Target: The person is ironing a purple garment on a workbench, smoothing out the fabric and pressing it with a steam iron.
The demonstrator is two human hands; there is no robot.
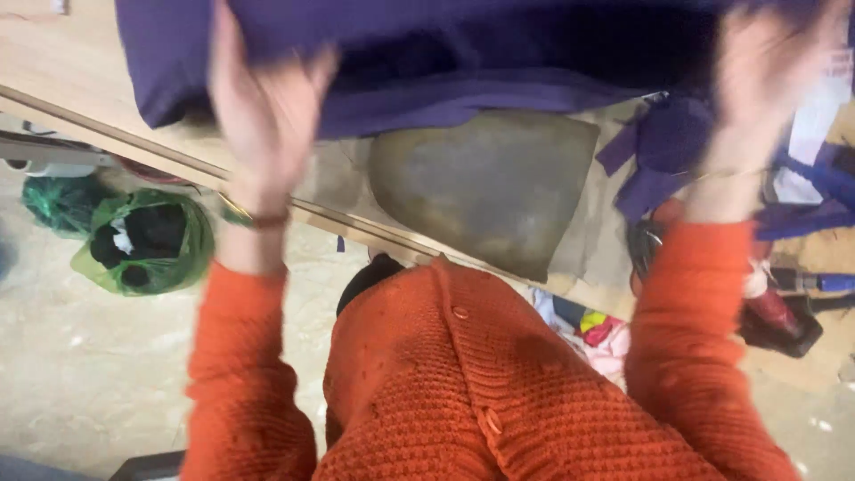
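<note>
At the near edge of the bench, I have both hands raised to a wide sheet of dark purple fabric [463, 53] that spans the top of the view. My left hand [263, 111] is blurred, its fingers spread and pressed up against the lower hem of the cloth; it looks open rather than pinching, though the blur keeps me from being sure. My right hand [770, 76] is just as smeared, lifted at the cloth's right end, and I cannot tell whether it grips the edge or only touches it. Both arms wear an orange knitted cardigan [499, 392] with buttons down the front. Just below the cloth, a rounded grey-brown pad [490, 187] lies on the pale wooden bench [53, 62], and loose purple fabric scraps [663, 151] sit beside it to the right. Further right lies a red-and-black tool [779, 316], and bright pink and yellow cloth pieces [597, 334] are beneath the bench edge. On the speckled floor [80, 374] to the left sits a green plastic bag [147, 240] with dark contents. My worry: with such a loose hold the cloth could slide off the bench edge toward the floor, or drag the scraps along with it.
</note>
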